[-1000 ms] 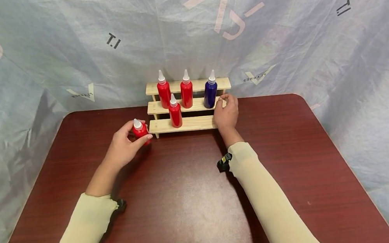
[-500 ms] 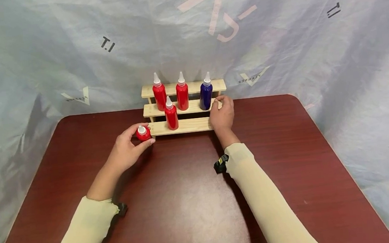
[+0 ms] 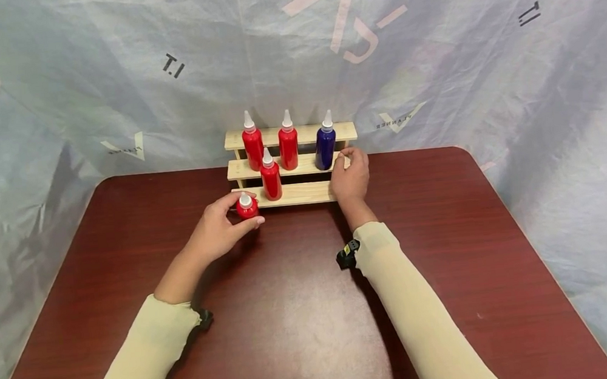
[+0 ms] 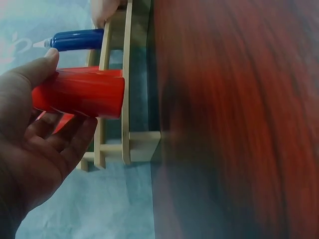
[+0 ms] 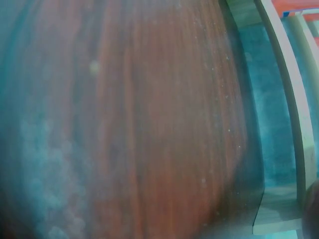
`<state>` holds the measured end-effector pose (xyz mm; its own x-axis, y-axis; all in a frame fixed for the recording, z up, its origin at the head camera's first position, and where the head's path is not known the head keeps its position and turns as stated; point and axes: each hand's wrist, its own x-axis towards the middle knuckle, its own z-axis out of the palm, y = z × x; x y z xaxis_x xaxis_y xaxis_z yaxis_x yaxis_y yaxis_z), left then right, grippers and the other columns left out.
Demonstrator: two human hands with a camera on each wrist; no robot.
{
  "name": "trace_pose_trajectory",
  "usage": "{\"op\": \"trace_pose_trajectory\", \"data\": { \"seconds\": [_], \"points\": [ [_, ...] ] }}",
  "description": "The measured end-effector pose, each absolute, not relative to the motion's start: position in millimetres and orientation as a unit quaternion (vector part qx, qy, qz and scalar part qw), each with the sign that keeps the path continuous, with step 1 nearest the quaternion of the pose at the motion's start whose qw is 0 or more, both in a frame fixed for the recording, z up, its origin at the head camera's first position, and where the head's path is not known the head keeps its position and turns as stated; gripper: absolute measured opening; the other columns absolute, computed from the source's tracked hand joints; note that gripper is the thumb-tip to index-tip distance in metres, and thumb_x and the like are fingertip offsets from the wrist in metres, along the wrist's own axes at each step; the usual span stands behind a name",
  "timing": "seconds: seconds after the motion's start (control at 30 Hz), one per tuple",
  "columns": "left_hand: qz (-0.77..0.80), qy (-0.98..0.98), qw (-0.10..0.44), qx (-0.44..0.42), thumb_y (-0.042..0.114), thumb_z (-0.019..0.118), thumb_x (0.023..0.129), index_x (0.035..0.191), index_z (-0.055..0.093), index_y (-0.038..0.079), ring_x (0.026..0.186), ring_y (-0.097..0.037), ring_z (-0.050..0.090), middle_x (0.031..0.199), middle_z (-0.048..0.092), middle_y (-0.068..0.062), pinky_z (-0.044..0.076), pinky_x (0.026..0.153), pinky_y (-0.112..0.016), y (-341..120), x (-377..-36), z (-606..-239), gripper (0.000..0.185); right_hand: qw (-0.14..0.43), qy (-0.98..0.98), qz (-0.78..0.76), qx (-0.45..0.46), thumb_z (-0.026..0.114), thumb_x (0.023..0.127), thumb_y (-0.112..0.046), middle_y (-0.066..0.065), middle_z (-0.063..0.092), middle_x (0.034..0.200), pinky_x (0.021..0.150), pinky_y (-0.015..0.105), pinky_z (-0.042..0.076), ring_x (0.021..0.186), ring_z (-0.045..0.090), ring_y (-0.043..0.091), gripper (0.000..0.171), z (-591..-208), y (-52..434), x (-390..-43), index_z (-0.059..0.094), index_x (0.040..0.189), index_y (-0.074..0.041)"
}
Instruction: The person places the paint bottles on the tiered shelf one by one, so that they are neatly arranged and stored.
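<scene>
My left hand (image 3: 215,231) holds a red squeeze bottle (image 3: 247,209) with a white pointed cap between thumb and fingers. In the left wrist view that red bottle (image 4: 82,92) hangs in front of the lowest shelf, its base toward the table. The wooden three-step rack (image 3: 304,194) stands at the back of the table. My right hand (image 3: 350,176) grips the rack's right end at the middle step, thumb on the shelf. Beside it stands a dark blue bottle (image 3: 325,149). Another red bottle (image 3: 271,180) stands on the lowest step, just right of the held one.
Two more red bottles, the left one (image 3: 253,150) and the middle one (image 3: 288,149), stand on the middle step. Behind the rack hangs a grey printed sheet (image 3: 246,48). The dark red-brown table (image 3: 293,312) extends in front, with rounded back corners.
My left hand has carried the red bottle rightward from beside the rack to the front of its lowest step, tipping it more upright. My right hand has stayed at the rack's right end.
</scene>
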<state>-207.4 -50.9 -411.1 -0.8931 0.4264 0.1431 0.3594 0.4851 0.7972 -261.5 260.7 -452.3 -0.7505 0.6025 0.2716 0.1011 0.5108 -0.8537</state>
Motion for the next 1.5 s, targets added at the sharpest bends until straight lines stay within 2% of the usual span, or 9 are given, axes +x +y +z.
{"op": "trace_pose_trajectory", "data": {
  "seconds": [0.23,0.37,0.5,0.8,1.03,1.33,1.5],
  "points": [
    [0.466,0.848,0.035,0.252,0.024,0.088,0.089,0.137,0.066,0.008,0.109,-0.027,0.065,0.127,0.072,-0.01,0.058,0.097,-0.051,-38,-206,-410,0.055,0.282,-0.821,0.448,-0.216,0.053,0.105,-0.026,0.015,0.059,0.136,0.111,0.049,0.048,0.126,0.061,0.036,0.024,-455,260,-262,0.064,0.118,-0.009],
    [0.469,0.844,0.04,0.257,0.025,0.087,0.089,0.141,0.065,0.012,0.118,-0.029,0.065,0.136,0.07,-0.011,0.058,0.102,-0.053,-31,-205,-410,0.058,0.282,-0.821,0.447,-0.218,0.053,0.105,-0.027,0.015,0.059,0.136,0.111,0.049,0.048,0.127,0.06,0.036,0.024,-456,260,-262,0.064,0.118,-0.01],
    [0.469,0.842,0.039,0.265,0.023,0.087,0.089,0.143,0.064,0.013,0.128,-0.03,0.064,0.141,0.068,-0.01,0.053,0.112,-0.055,-25,-205,-410,0.059,0.281,-0.821,0.447,-0.217,0.053,0.105,-0.026,0.015,0.06,0.136,0.111,0.049,0.048,0.126,0.061,0.036,0.024,-456,259,-261,0.064,0.118,-0.009],
    [0.472,0.829,0.02,0.298,0.014,0.086,0.089,0.142,0.065,0.009,0.129,-0.028,0.066,0.137,0.072,-0.009,0.052,0.114,-0.048,-12,-203,-413,0.057,0.283,-0.821,0.449,-0.212,0.052,0.106,-0.026,0.014,0.059,0.136,0.111,0.048,0.048,0.127,0.06,0.035,0.024,-457,257,-261,0.064,0.118,-0.009],
    [0.505,0.803,0.018,0.317,0.01,0.086,0.088,0.149,0.053,0.009,0.133,-0.024,0.067,0.138,0.072,-0.011,0.05,0.115,-0.045,4,-202,-414,0.069,0.281,-0.821,0.45,-0.209,0.051,0.107,-0.024,0.016,0.059,0.135,0.11,0.049,0.048,0.125,0.06,0.036,0.024,-454,259,-261,0.064,0.119,-0.008],
    [0.52,0.787,-0.015,0.333,0.007,0.086,0.087,0.125,0.051,0.006,0.133,-0.026,0.068,0.142,0.07,-0.011,0.052,0.114,-0.045,25,-202,-414,0.051,0.285,-0.821,0.45,-0.205,0.05,0.107,-0.023,0.017,0.059,0.133,0.109,0.05,0.048,0.122,0.06,0.038,0.024,-453,260,-261,0.064,0.119,-0.007],
    [0.54,0.776,-0.006,0.326,0.003,0.084,0.088,0.127,0.055,0.002,0.136,-0.029,0.065,0.145,0.068,-0.014,0.05,0.117,-0.044,38,-204,-414,0.049,0.287,-0.821,0.45,-0.204,0.051,0.107,-0.023,0.017,0.059,0.133,0.109,0.05,0.048,0.123,0.06,0.037,0.024,-452,260,-261,0.064,0.119,-0.007]
  ]
}}
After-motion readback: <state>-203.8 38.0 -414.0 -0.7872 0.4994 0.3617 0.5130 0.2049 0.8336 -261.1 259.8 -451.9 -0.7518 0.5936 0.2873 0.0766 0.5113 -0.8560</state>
